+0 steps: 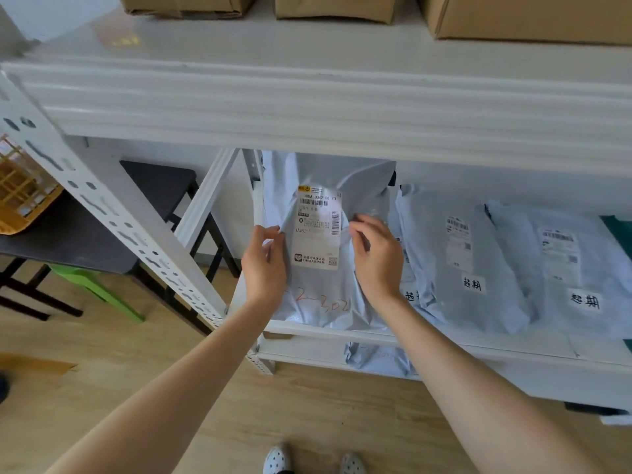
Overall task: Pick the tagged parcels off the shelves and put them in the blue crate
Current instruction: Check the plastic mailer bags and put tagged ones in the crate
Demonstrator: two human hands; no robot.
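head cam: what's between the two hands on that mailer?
The white shipping label on the grey parcel, seen in the head view. The left hand and right hand pinch the parcel either side of it.

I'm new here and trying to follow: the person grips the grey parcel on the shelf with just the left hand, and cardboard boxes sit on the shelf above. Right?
Not quite. Both hands grip the grey parcel: the left hand and the right hand each pinch a side of it, as the head view shows. The cardboard boxes do sit on the shelf above.
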